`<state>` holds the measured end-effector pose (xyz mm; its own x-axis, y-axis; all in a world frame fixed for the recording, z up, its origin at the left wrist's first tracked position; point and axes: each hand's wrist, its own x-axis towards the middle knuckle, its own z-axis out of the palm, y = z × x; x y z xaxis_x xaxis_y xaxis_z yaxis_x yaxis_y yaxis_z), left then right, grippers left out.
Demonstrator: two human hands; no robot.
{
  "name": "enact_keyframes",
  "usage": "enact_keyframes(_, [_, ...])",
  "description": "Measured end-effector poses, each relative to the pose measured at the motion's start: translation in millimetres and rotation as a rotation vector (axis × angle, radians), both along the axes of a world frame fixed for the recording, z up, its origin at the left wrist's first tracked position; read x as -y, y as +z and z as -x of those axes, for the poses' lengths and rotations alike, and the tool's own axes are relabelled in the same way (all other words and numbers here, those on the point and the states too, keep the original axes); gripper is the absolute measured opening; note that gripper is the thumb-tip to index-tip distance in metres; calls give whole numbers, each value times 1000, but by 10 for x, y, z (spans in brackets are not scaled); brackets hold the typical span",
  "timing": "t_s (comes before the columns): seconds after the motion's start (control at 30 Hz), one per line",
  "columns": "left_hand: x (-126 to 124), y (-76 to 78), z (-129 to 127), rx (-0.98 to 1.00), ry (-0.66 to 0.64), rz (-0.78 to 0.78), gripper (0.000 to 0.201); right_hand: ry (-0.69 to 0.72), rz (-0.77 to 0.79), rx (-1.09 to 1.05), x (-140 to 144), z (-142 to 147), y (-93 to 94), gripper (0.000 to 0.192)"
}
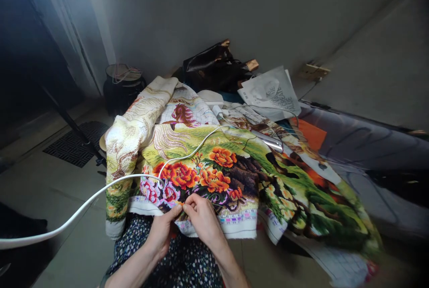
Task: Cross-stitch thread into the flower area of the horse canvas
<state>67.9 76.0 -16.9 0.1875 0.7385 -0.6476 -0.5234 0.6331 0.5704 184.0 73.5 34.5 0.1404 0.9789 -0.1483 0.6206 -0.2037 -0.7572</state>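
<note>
**A corner of a home, used for needlework**

I sit in what looks like a room of a home. The plain grey wall [201,6] and pale tiled floor [50,198] are bare, and a light curtain [72,33] hangs at the left beside a dark doorway. A dark floor mat [72,147] lies near it. Household odds pile up against the wall: a black handbag [214,67], a printed plastic bag [273,91], a dark round container [122,87] with cords on top. A wall socket [313,71] sits low on the right (a thin cable runs from it). A large flowered embroidery cloth [214,163] spreads over my lap, and a white cable [83,205] curves across it.
</note>
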Motion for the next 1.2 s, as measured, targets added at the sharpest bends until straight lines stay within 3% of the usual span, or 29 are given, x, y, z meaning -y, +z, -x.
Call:
enact_keyframes(0.23, [-11, 117, -3, 2, 3, 5, 54, 114, 0, 21, -156, -99, 16, 15])
enact_keyframes(0.5, [-31, 250, -42, 82, 16, -20, 51, 71, -104, -71, -66, -42, 16, 16])
enact_keyframes(0.63, [-30, 238, -36, 78, -6, 26, 52, -173, -249, -496, -116, -102, 94, 15])
enact_keyframes(0.8, [-19, 150, -7, 76, 37, 3, 58, -371, -344, -1067, -240, -517, 461, 21])
enact_keyframes(0.9, [-13, 105, 1, 64, 63, -18, 62, -432, -666, -1030, -235, -788, 705, 25])
enact_keyframes(0.97, [-9, 95, 4, 47, 49, -7, 61, -481, -965, -810, -188, -883, 788, 20])
enact_keyframes(1.03, [-6, 103, 5, 54, 29, 9, 58, -497, -1117, -542, -106, -877, 771, 12])
enact_keyframes(1.1, [-4, 121, 6, 86, 28, 12, 55, -405, -990, -395, 5, -774, 657, 10])
enact_keyframes(1.2, [-1, 147, 9, 117, 35, 4, 53, -117, -427, -390, 184, -501, 401, 9])
